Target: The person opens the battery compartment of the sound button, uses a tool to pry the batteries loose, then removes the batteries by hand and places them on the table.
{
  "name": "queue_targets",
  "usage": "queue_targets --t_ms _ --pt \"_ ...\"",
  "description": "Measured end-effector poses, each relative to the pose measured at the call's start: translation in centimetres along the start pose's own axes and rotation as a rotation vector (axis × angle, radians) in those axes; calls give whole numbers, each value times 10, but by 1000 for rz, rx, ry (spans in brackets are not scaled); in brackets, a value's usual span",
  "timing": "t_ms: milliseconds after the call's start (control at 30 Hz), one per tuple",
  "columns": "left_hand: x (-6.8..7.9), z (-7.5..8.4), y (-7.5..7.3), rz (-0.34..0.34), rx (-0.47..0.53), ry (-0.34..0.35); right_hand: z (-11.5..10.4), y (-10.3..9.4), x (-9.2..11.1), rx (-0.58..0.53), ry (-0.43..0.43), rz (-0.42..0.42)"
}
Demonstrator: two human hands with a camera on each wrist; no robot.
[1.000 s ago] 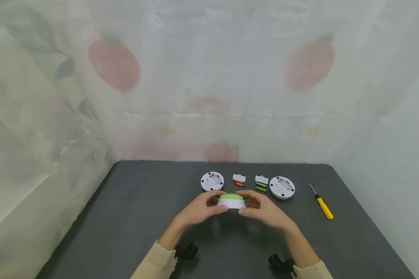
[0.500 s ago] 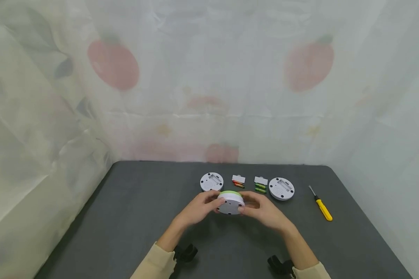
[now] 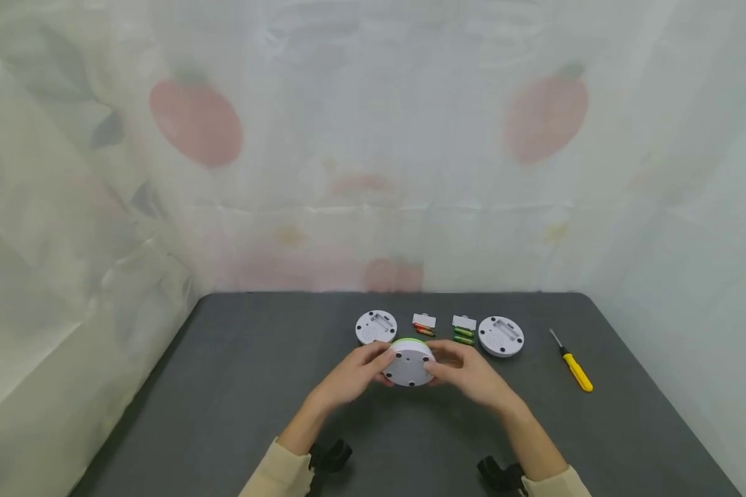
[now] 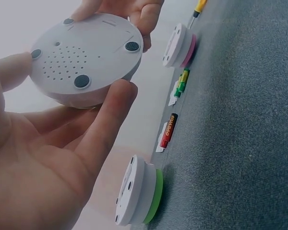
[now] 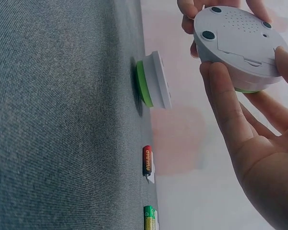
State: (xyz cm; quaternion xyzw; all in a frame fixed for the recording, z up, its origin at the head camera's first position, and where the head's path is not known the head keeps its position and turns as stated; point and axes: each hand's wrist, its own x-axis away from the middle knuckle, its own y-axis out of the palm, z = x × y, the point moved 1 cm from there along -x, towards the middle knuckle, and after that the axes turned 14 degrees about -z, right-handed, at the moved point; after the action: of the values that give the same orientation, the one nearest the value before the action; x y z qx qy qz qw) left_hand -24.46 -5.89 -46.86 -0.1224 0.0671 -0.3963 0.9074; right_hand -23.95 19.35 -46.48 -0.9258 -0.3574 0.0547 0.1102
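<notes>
Both hands hold a round white buzzer button (image 3: pixel 408 370) with a green top, raised above the table and tilted so its underside faces the head camera. My left hand (image 3: pixel 349 375) grips its left side, thumb on the underside edge and fingers around the rim. On the opposite side, my right hand (image 3: pixel 471 373) grips it the same way. In the left wrist view the underside (image 4: pixel 93 55) carries speaker holes and dark round feet. A closed battery cover (image 5: pixel 247 50) shows in the right wrist view. The green top is mostly hidden.
Behind the hands lie two upturned buzzers, one green-topped (image 4: pixel 141 194) and one pink-topped (image 4: pixel 179 46), with battery compartments uncovered. Between them are white covers (image 3: pixel 464 322), red batteries (image 4: pixel 169 129) and green batteries (image 3: pixel 463 336). A yellow screwdriver (image 3: pixel 577 371) lies at right on the grey table (image 3: pixel 255 359).
The hands have tipped the buzzer button: its green top and side faced the head camera before, and now its white underside does. Both hands stay in about the same place.
</notes>
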Motion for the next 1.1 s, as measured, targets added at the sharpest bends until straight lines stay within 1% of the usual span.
queue_targets --t_ms 300,467,533,633,700,800,933,1100 --pt "0 6 -6 6 -42 -1 -4 -2 -4 2 2 6" --pt "1 7 -8 35 -89 -18 -4 -2 -7 4 -1 7" --pt "1 7 -8 33 -90 -25 -3 -3 -6 9 -3 11" --pt "2 6 -7 12 -77 -29 -1 -3 -5 10 3 5" --pt "2 6 -6 -4 -80 -30 0 -4 -4 11 7 -2" --pt "2 5 -5 -8 -96 -27 2 -4 -5 17 9 -9" --pt "1 5 -6 5 -104 -30 1 -3 -6 11 3 -7" --pt "0 4 -6 41 -83 -34 -1 -2 -6 -17 2 -20"
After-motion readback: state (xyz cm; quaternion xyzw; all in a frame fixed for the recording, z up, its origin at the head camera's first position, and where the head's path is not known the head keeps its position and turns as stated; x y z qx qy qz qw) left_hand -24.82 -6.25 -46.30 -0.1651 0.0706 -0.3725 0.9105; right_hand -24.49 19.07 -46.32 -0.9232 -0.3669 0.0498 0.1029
